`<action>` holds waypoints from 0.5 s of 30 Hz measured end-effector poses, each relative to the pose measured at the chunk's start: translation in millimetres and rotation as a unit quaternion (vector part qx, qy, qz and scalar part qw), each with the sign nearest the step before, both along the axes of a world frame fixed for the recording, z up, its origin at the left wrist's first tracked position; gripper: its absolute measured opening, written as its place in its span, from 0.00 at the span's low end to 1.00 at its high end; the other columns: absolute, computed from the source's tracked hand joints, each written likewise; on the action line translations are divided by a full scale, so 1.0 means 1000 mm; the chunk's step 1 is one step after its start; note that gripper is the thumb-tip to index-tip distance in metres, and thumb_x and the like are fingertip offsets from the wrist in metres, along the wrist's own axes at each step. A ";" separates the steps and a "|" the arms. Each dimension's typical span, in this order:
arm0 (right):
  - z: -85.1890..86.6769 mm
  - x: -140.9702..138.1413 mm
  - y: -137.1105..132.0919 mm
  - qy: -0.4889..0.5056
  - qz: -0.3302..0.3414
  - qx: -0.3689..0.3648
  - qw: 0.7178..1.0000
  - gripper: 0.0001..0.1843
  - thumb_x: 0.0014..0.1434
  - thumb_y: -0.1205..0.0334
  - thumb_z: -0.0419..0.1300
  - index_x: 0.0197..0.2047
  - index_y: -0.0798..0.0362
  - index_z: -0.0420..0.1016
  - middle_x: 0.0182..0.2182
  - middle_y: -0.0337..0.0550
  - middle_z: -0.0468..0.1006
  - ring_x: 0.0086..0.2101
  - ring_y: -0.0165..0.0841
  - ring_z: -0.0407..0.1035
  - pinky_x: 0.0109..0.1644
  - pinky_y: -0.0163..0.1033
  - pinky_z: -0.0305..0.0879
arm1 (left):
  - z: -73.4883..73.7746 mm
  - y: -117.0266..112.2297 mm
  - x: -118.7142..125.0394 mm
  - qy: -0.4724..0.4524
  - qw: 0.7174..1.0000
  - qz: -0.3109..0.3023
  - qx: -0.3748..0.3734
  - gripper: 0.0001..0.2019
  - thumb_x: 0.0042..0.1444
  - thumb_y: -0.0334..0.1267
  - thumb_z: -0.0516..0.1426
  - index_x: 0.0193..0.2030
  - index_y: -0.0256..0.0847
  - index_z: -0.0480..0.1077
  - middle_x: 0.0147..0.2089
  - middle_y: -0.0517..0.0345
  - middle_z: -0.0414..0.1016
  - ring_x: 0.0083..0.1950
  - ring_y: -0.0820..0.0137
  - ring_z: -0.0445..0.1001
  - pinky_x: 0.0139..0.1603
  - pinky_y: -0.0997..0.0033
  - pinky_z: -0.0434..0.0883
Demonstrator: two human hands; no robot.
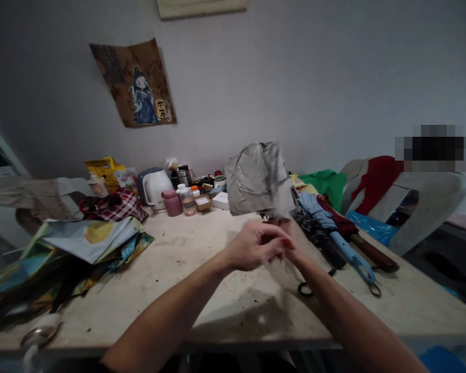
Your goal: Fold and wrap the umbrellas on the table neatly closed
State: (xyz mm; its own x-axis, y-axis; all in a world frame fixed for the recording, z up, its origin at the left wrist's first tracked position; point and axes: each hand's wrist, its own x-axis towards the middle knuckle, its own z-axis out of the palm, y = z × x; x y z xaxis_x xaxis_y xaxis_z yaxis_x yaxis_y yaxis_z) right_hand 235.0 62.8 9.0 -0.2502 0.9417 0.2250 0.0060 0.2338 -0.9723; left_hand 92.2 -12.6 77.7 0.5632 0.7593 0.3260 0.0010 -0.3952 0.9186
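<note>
Both my hands meet above the middle of the table. My left hand is closed around the base of a grey folded umbrella that stands up from the hands, its fabric bunched and blurred by motion. My right hand is mostly hidden behind the left and grips the same umbrella's handle end. A thin whitish strap or cover hangs just below the hands.
Several folded umbrellas, one blue and one dark red, lie on the right of the pale table. Colourful umbrella fabric is heaped at left. A white kettle, bottles and boxes line the back. A person sits at far right.
</note>
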 end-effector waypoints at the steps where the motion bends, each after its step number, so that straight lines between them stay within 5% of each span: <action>1: 0.005 -0.002 -0.002 0.046 -0.005 -0.004 0.999 0.17 0.43 0.55 0.67 0.24 0.52 0.62 0.16 0.32 0.57 0.16 0.22 0.52 0.17 0.30 0.48 | -0.009 0.006 -0.009 -0.001 0.999 0.029 -0.020 0.22 0.50 0.56 0.62 0.31 0.33 0.75 0.21 0.58 0.69 0.21 0.78 0.63 0.22 0.76 0.61; 5: 0.018 -0.011 -0.006 0.219 0.047 -0.071 0.972 0.22 0.38 0.57 0.68 0.22 0.51 0.55 0.15 0.28 0.55 0.15 0.18 0.47 0.16 0.27 0.43 | -0.041 0.032 -0.041 -0.046 0.972 0.195 -0.123 0.25 0.45 0.59 0.63 0.26 0.33 0.71 0.19 0.62 0.65 0.18 0.80 0.58 0.20 0.76 0.53; 8: 0.017 -0.013 -0.008 0.189 0.004 -0.094 0.977 0.23 0.37 0.58 0.69 0.23 0.51 0.55 0.14 0.28 0.57 0.15 0.19 0.50 0.15 0.26 0.41 | -0.056 0.042 -0.052 -0.037 0.954 0.237 -0.180 0.25 0.44 0.57 0.65 0.29 0.33 0.70 0.21 0.63 0.66 0.18 0.82 0.57 0.21 0.77 0.52; 12: 0.013 -0.015 -0.012 0.210 0.057 -0.134 0.967 0.24 0.36 0.55 0.71 0.24 0.51 0.56 0.15 0.27 0.57 0.14 0.18 0.48 0.15 0.25 0.37 | -0.059 0.048 -0.048 -0.130 0.923 0.289 -0.219 0.25 0.42 0.55 0.67 0.35 0.36 0.68 0.28 0.59 0.73 0.25 0.78 0.68 0.26 0.77 0.62; 15: 0.009 -0.022 -0.015 0.207 0.024 -0.110 0.972 0.24 0.33 0.58 0.73 0.24 0.52 0.59 0.16 0.29 0.59 0.16 0.19 0.53 0.16 0.25 0.43 | -0.049 0.056 -0.036 -0.227 0.911 0.248 -0.238 0.24 0.40 0.52 0.69 0.34 0.37 0.69 0.30 0.54 0.76 0.32 0.68 0.76 0.33 0.69 0.70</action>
